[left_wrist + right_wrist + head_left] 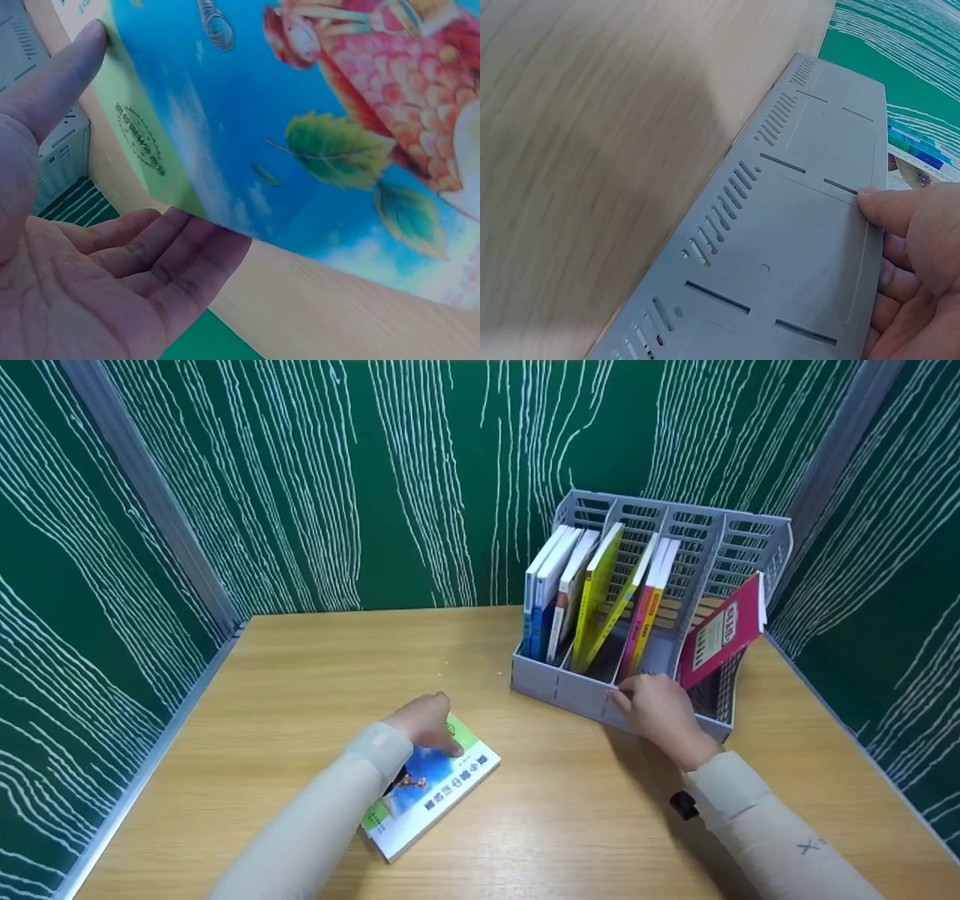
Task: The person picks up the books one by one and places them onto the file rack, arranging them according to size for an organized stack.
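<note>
My left hand (424, 721) pinches the upper corner of a paperback book (450, 789) with a blue, green and white cover, which is angled across the table. In the left wrist view the thumb lies over the cover (225, 127) and the fingers reach beneath its edge. At the right, my right hand (664, 720) grips the low front wall of a grey book rack (551, 682). The right wrist view has the thumb on the outer face of that wall (810, 232), with the other fingers curled over to the inner side.
Several books stand in the rack's left compartments, among them a yellow book (598, 592). A red book (724, 634) leans to the right in the last compartment. Green patterned panels (420, 487) enclose the wooden table (322, 675) at the back and sides.
</note>
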`<state>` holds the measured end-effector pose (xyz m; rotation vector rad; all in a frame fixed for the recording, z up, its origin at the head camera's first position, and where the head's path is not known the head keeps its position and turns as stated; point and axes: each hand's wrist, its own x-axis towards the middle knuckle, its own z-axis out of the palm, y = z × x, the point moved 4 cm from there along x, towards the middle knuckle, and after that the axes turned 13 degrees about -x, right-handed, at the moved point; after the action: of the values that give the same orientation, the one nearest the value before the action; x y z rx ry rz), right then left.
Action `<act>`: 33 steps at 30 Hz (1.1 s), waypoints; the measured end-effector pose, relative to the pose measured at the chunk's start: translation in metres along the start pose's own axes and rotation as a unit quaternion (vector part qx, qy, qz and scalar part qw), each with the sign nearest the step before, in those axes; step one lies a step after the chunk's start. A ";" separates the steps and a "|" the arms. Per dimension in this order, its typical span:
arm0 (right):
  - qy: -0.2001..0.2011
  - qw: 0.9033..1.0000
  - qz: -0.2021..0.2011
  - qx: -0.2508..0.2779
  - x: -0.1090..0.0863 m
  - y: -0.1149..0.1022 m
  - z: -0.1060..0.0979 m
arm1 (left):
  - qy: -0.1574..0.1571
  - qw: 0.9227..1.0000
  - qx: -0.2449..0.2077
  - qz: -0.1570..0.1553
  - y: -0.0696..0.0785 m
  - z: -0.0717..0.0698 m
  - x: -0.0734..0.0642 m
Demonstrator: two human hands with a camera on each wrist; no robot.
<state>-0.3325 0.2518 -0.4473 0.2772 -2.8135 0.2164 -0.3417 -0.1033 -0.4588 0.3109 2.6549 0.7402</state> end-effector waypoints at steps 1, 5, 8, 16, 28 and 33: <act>-0.003 1.000 0.002 0.002 0.000 0.000 0.001 | 0.000 1.000 0.000 -0.003 0.000 0.000 0.000; -0.011 1.000 0.004 0.007 -0.001 0.000 0.002 | -0.001 1.000 0.006 -0.007 -0.001 -0.002 0.001; -0.018 1.000 0.006 0.008 -0.001 0.000 0.001 | -0.011 1.000 -0.002 -0.013 0.000 -0.005 0.003; -0.025 1.000 0.009 0.015 -0.001 -0.001 0.000 | -0.015 0.995 -0.067 -0.072 -0.002 -0.022 0.007; -0.024 1.000 0.007 0.006 0.000 -0.002 -0.002 | -0.024 0.993 -0.099 -0.056 -0.004 -0.041 0.008; -0.032 0.999 0.011 0.013 0.000 -0.001 -0.001 | -0.016 0.986 -0.140 -0.084 0.001 -0.043 0.005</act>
<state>-0.3316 0.2508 -0.4464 0.2652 -2.8806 0.2541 -0.3639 -0.1200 -0.4253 0.0226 2.4664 1.0249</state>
